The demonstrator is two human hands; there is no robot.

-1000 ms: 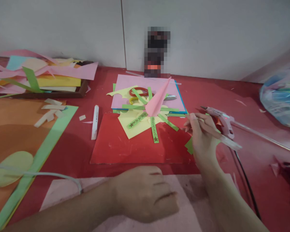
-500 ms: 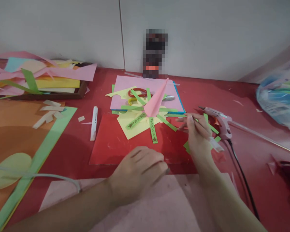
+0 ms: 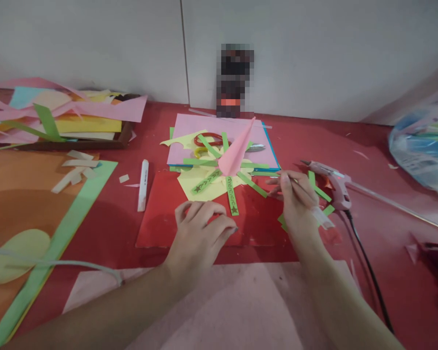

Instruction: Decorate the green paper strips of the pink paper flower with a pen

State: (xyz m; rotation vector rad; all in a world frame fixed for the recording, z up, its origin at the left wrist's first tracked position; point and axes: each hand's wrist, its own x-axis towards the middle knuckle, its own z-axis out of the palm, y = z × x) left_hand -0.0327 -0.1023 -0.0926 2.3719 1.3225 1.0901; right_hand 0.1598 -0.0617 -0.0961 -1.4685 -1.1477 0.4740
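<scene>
One pink paper cone [image 3: 235,153], smooth and pointed, rises beyond the left hand [image 3: 202,228], left of the right hand [image 3: 297,192]. The left hand's fingers are loosely bent with nothing visible in them; the right grips a slim pen-like tool [image 3: 324,218]. Scissors [image 3: 209,139] lie partly behind the cone, a glue gun [image 3: 331,181] right of the right hand. Flat green strips [image 3: 232,197], two star-marked, radiate from its base.

Pink cone [image 3: 235,153], green strip [image 3: 231,195] with dark squiggles [image 3: 230,187] and star [image 3: 234,210], red board [image 3: 257,221]
</scene>
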